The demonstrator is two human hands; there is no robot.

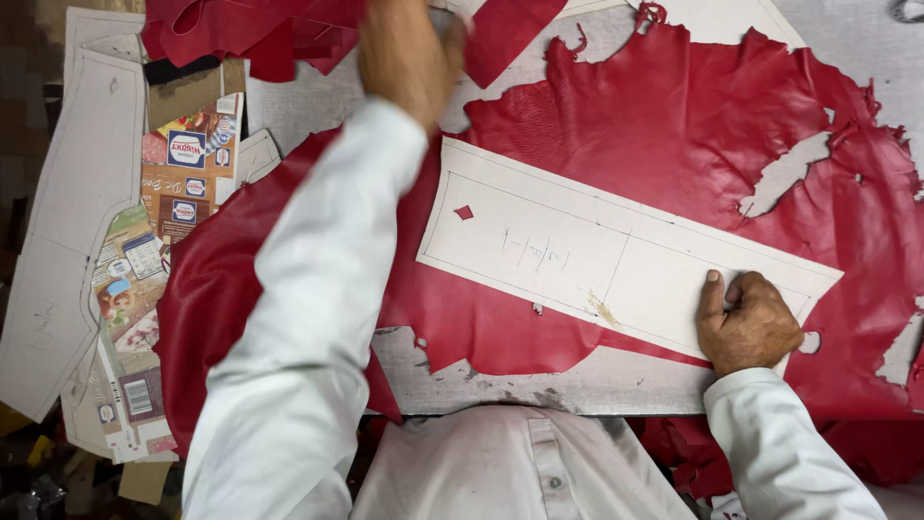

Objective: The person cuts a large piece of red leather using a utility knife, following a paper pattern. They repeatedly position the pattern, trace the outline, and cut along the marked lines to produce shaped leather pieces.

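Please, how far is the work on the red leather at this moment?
Done: the long white pattern lies flat on the red leather hide. In hand: the right hand presses its near end; the left hand, blurred, is up by the loose red pieces. Left: the hide under the pattern looks uncut.

Head view, steeply downward, close overhead

blurred left hand [409, 53], grip unclear
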